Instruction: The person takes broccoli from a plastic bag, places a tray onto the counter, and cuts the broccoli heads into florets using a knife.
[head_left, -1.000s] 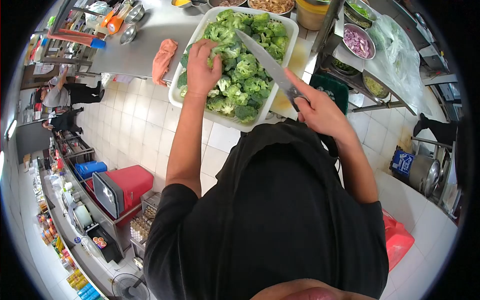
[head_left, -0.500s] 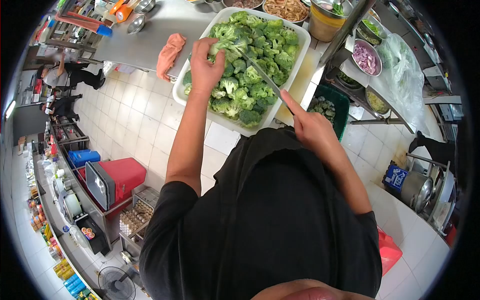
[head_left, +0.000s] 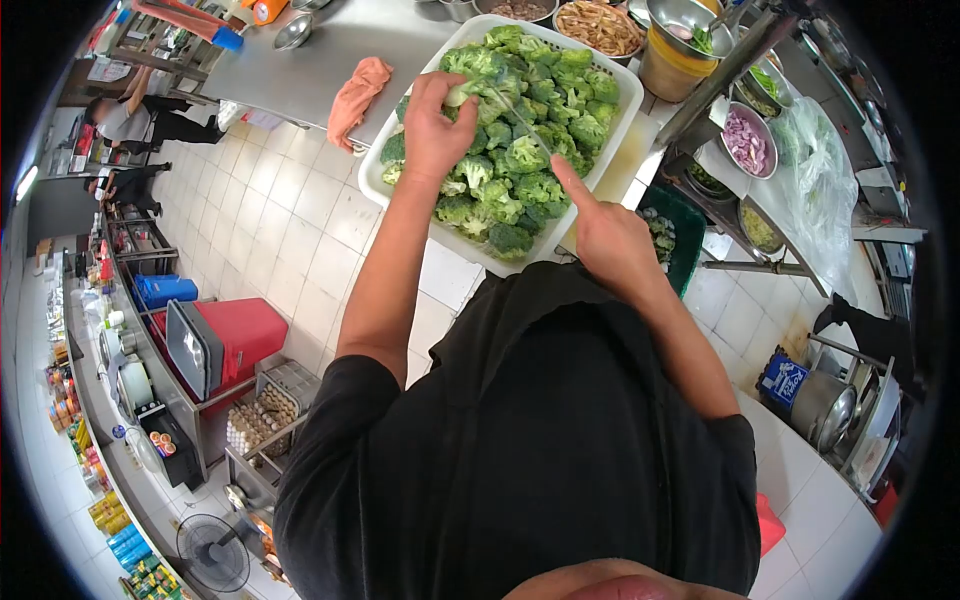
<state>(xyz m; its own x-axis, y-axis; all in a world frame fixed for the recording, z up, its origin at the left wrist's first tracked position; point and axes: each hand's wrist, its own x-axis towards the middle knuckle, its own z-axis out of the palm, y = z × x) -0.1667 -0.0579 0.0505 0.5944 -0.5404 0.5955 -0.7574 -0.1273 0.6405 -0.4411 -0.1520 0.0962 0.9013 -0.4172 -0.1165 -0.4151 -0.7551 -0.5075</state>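
My left hand (head_left: pixel 436 128) is closed on a broccoli head (head_left: pixel 474 66), gripping its pale stem over the far left part of a white plastic basket (head_left: pixel 632 104). My right hand (head_left: pixel 612 238) holds a knife (head_left: pixel 532 132), with the index finger stretched along the back of the blade. The blade's tip end meets the broccoli near my left fingertips; how deep it sits I cannot tell. Cut broccoli florets (head_left: pixel 520 190) fill the basket beneath both hands. The knife's handle is hidden in my right palm.
An orange cloth (head_left: pixel 358 100) lies on the steel table (head_left: pixel 270 75), left of the basket. Bowls of sliced food (head_left: pixel 600 28) and chopped purple onion (head_left: pixel 748 142) stand beyond and to the right. A dark green crate (head_left: pixel 684 235) sits below. Two people (head_left: pixel 140 120) are far left.
My right hand and the knife have moved forward and left relative to the basket, bringing the hand closer to the florets. My left hand keeps its grip on the broccoli. The view has shifted slightly.
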